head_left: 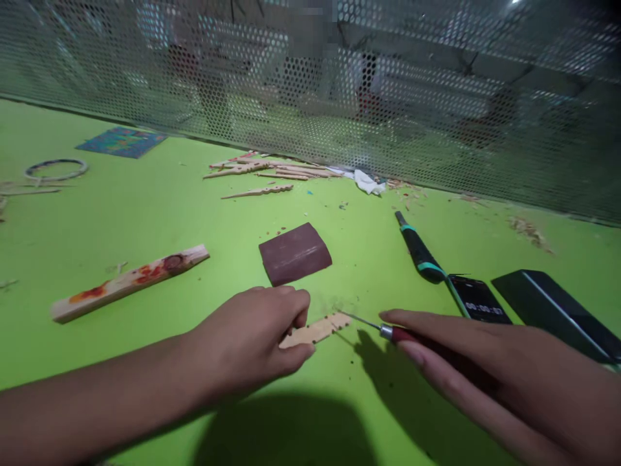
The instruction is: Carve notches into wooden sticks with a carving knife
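My left hand point(264, 330) pinches a small flat strip of pale wood point(320, 329) against the green tabletop; dark spots or notches line the strip's edges. Its left end is hidden in my fingers. In my right hand point(466, 362) is a thin metal-tipped awl point(391, 332) with a red handle and a silver collar. The awl's point meets or hovers just over the strip's right end; I cannot tell whether they touch. A bent piece of brown sandpaper point(295, 254) lies just beyond my left hand.
A paint-stained wooden stick point(130, 283) lies at left. Carved wooden sticks point(291, 169) and a crumpled white tissue point(369, 182) rest near the perforated metal screen point(310, 84). On the right are a black-and-teal-handled tool point(420, 249), a phone showing a timer point(478, 298) and a dark glossy object point(557, 314).
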Available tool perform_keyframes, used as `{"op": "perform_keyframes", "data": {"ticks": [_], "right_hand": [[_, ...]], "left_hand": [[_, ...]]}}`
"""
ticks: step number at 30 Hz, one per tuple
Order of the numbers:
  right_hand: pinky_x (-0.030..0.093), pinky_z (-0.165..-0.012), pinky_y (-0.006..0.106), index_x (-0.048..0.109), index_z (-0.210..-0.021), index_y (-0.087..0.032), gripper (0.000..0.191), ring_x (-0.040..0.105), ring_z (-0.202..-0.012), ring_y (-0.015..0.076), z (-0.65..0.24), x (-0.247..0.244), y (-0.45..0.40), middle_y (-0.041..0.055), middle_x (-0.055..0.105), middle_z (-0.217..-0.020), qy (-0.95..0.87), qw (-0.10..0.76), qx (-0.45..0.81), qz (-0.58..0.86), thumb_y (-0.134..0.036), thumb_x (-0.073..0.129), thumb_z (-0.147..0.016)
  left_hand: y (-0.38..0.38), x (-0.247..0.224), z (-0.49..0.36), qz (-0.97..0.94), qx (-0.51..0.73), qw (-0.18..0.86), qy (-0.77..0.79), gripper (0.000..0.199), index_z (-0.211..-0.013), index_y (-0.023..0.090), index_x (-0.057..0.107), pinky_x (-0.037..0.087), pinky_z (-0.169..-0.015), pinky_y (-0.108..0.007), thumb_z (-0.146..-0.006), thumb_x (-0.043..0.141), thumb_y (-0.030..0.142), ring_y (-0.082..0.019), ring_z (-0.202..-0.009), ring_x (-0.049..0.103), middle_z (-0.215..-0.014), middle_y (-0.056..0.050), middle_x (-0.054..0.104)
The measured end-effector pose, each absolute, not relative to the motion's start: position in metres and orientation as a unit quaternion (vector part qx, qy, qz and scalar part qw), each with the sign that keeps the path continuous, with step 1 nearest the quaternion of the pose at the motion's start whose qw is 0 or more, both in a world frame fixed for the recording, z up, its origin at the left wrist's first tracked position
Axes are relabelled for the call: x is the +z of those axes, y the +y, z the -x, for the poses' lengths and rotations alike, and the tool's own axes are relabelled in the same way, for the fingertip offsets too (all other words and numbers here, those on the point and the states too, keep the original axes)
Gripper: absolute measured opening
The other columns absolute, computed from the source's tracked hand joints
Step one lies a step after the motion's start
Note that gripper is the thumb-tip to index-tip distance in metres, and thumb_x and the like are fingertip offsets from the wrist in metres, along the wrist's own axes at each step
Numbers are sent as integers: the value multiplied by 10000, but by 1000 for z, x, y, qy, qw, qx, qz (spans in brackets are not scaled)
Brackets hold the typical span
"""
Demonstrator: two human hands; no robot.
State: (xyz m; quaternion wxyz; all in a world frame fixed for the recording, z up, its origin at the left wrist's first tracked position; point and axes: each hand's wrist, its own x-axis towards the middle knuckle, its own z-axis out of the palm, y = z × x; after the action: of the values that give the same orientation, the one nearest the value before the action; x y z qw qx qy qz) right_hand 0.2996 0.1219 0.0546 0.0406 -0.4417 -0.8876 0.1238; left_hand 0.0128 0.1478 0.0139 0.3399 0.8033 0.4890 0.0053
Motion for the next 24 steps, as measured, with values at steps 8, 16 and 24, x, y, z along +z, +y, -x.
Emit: {"op": "perform_keyframes", "data": {"ticks": [8, 16, 24], "right_hand": [[672, -740, 292, 605, -1411, -354, 396, 797, -978, 229, -292, 39, 118, 19, 793, -1239, -857, 89, 183, 474, -474, 499, -1049], [668, -649, 280, 725, -1333, -334, 355, 813, -902, 235, -297, 27, 132, 34, 821, -1158, -854, 115, 228, 453, -410, 526, -1049], [628, -582, 242, 728, -1290, -332, 321, 813, -893, 225, -294, 24, 132, 12, 826, -1140, -887, 79, 236, 388, -325, 516, -1049]], "left_hand": [[135, 9, -19, -806, -3, 286, 518, 329, -908, 222, 539, 259, -595, -307, -971, 543, 545, -223, -688, 519, -850, -37, 627], [150, 10, -1, -803, 93, 369, 459, 408, -1231, 232, 627, 463, -891, -385, -945, 715, 510, -297, -1118, 579, -1207, -78, 659], [153, -10, 3, -824, 91, 370, 421, 514, -1496, 459, 545, 320, -1180, -568, -994, 639, 519, -368, -1465, 362, -1579, -23, 486]]}}
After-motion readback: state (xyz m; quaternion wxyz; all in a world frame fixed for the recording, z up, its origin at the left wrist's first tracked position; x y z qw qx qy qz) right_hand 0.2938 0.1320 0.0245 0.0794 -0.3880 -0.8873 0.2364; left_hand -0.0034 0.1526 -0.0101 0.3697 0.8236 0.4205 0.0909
